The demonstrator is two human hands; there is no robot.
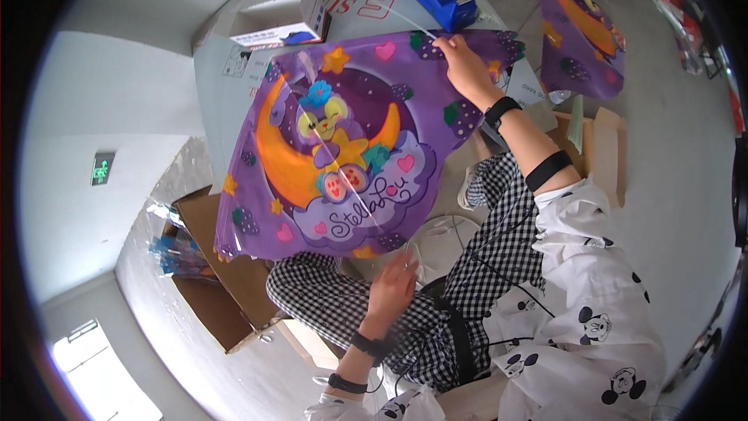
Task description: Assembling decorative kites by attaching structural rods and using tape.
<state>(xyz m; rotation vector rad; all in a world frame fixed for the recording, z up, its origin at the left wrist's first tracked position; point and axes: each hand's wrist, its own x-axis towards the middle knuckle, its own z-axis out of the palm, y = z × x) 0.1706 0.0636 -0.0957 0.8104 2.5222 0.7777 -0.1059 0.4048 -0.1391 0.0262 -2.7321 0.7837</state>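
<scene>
I note a purple printed sheet (351,156) spread between well-parted hands, right hand (460,66) pinching its upper edge, thin white rod (413,23) at those fingertips, left hand (392,287) blurred by the lower edge, grip I cannot tell, blue tape dispenser (456,9) beyond the right.

A white rectangular cardboard box (276,22) is sitting left of a blue plastic tape dispenser (446,5) on the grey table (214,82), both behind the purple printed plastic sheet (343,148).

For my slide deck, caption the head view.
Right hand holding the upper edge of a purple printed sheet, left hand near its lower edge.
</scene>
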